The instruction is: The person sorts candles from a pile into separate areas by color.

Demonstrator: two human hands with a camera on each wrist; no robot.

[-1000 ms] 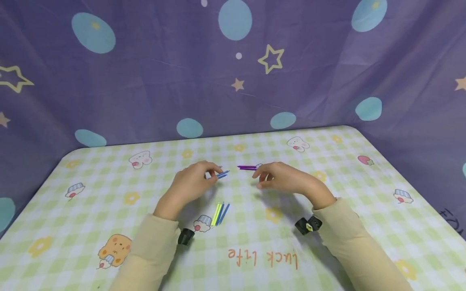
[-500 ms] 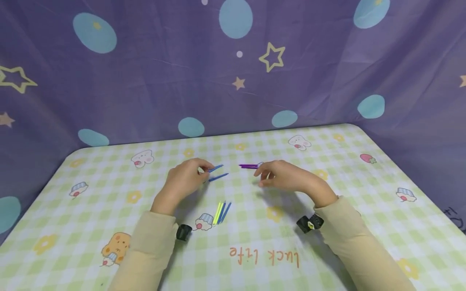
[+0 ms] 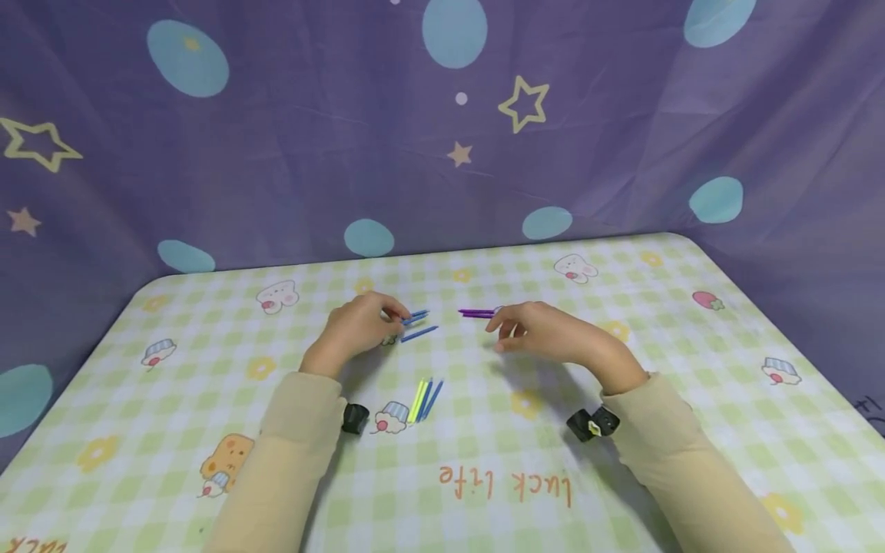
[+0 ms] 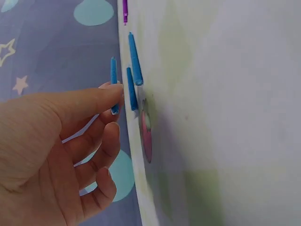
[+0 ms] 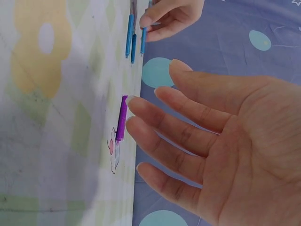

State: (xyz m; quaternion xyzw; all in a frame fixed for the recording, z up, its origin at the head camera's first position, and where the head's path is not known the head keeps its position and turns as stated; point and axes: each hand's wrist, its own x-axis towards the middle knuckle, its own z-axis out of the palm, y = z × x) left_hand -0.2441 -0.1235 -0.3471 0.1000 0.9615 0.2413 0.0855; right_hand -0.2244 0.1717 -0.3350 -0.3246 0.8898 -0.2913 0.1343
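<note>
My left hand [image 3: 359, 322] pinches a thin blue stick [image 4: 113, 68] with a narrow tip between thumb and forefinger, the other fingers loosely bent. Close beside it lie two more blue sticks, one farther along [image 4: 135, 61] and one nearer the fingers [image 4: 131, 89]. In the head view the nearer-to-me blue stick [image 3: 419, 333] shows apart from the fingertips. Across from it, my right hand [image 3: 535, 330] holds nothing, its fingers gently bent over the table. Purple sticks [image 3: 477, 312] lie just beyond its fingertips; the right wrist view shows one purple stick [image 5: 122, 117] by the fingers.
Nearer to me, yellow sticks [image 3: 417, 401] and blue sticks [image 3: 432, 401] lie side by side on the checked tablecloth [image 3: 622, 468]. A purple patterned curtain [image 3: 297, 153] hangs behind the table's far edge.
My left hand has drawn slightly left and away from the nearer blue stick, which now lies on the cloth, and holds its stick beside the farther one. My right hand stays in place.
</note>
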